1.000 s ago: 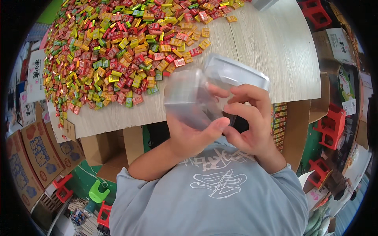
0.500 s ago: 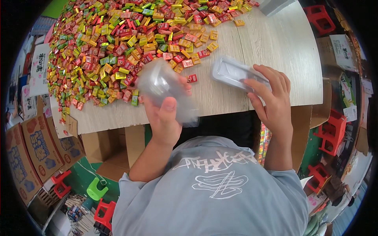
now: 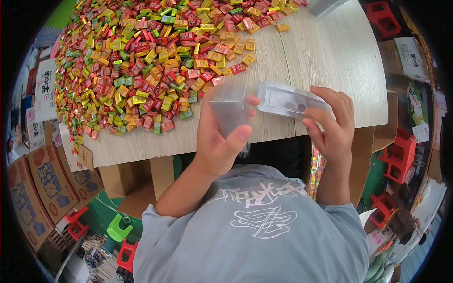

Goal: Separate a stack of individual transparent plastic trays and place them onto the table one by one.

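My left hand grips a clear plastic container, held over the near edge of the wooden table. My right hand holds its clear flat lid just to the right, fingers curled over the lid's right end. A big heap of small wrapped candies in red, yellow, green and orange covers the table's left and far part. The nearest candies lie just left of the container.
Printed cardboard boxes stand on the floor at the left. Red plastic stools sit at the right, and a green one at the lower left. A grey box corner shows at the table's far edge.
The hands, close together near my chest a second ago, have parted: the left carried the container toward the candies, the right took the lid to the right and set it low over the table.
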{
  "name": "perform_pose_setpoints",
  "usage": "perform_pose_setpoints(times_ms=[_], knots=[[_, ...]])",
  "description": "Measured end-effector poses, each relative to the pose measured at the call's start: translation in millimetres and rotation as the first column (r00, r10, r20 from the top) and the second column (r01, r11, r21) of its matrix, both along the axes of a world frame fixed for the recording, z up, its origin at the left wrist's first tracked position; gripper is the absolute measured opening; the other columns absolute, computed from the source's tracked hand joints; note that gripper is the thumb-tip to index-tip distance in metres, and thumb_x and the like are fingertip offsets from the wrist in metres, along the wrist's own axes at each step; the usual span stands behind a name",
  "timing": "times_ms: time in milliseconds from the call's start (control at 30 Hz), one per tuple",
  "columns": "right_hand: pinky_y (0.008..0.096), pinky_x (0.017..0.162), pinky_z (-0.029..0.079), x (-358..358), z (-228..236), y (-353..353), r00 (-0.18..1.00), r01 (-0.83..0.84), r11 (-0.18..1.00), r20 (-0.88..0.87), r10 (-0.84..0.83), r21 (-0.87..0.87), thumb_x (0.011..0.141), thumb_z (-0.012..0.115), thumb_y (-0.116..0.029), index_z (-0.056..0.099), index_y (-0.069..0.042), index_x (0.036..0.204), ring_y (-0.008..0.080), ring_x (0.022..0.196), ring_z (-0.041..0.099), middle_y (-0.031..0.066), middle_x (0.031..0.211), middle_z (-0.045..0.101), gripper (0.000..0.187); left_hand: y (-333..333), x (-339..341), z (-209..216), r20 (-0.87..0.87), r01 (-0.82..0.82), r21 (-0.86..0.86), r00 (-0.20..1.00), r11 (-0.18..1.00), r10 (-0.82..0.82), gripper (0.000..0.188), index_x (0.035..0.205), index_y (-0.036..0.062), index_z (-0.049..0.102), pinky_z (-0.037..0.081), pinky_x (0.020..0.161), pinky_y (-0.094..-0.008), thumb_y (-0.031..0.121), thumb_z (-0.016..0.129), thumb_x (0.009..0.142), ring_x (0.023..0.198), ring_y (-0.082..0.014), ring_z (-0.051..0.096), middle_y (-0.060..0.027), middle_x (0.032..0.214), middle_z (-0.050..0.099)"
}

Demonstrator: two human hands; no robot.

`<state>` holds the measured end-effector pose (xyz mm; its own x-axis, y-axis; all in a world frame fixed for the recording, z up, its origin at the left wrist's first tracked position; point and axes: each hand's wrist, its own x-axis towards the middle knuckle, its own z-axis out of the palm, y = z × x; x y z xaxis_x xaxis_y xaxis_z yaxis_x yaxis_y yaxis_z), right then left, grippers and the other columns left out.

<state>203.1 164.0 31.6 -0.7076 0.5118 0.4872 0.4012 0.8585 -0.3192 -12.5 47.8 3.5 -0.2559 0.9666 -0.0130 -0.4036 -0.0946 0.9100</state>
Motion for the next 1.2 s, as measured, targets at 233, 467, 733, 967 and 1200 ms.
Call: perform_pose_setpoints(times_ms=[233,467,733,967,1200], knots=[[0.0447,0.092,0.045,-9,-3,5,0.993,-0.018,0.999,0.12,0.022,-0.036,0.077,0.075,-0.02,0.068,-0.008,0.098,0.0322,0.106,0.06,0.0125,0.121,0.063,0.025,1,-3,-6,-0.018,0.006,-0.006,1.0,1.0,-0.006,0.075,0.143,0.0042,0.027,0.045,0.093,-0.031,0.027,0.072,0.087,0.105,-0.0157,0.056,-0.0129,0.121,0.058],[0.0486,0.098,0.039,-11,-3,-2,0.994,-0.002,0.999,0.105,-0.002,0.038,0.085,0.067,-0.025,0.066,-0.009,0.108,0.0356,0.117,0.055,0.0147,0.129,0.058,0.029,-12,1,3,0.039,-0.026,-0.016,0.999,1.0,0.026,0.075,0.146,0.0052,0.027,0.045,0.095,-0.0311,0.026,0.07,0.089,0.106,-0.0158,0.057,-0.0103,0.12,0.058],[0.0398,0.087,0.046,-29,20,-86,0.947,-0.281,0.859,-0.268,0.176,-0.429,0.077,0.077,-0.025,0.058,-0.006,0.11,0.0347,0.102,0.056,0.0164,0.114,0.056,0.043,-49,32,12,-0.075,0.023,0.121,0.997,0.992,-0.014,0.071,0.147,0.0026,0.018,0.038,0.101,-0.0306,0.018,0.063,0.095,0.115,-0.0131,0.047,-0.0067,0.124,0.048],[0.0326,0.085,0.043,-22,-10,-130,0.815,-0.492,0.666,-0.565,0.127,-0.561,0.081,0.076,-0.019,0.057,-0.007,0.111,0.0227,0.095,0.048,0.0109,0.111,0.044,0.037,-93,50,16,-0.03,0.038,0.162,0.999,0.986,-0.034,0.059,0.14,0.0057,0.028,0.044,0.092,-0.0296,0.023,0.063,0.096,0.104,-0.0122,0.052,-0.0057,0.116,0.052],[0.0329,0.093,0.038,-7,-29,-147,0.805,-0.525,0.603,-0.581,0.123,-0.6,0.086,0.072,-0.027,0.059,-0.006,0.103,0.0217,0.102,0.045,0.009,0.108,0.043,0.03,-112,62,-6,0.14,0.01,0.119,0.99,0.993,-0.026,0.058,0.137,0.0056,0.037,0.041,0.099,-0.0313,0.028,0.067,0.092,0.111,-0.014,0.052,-0.0057,0.121,0.053]])
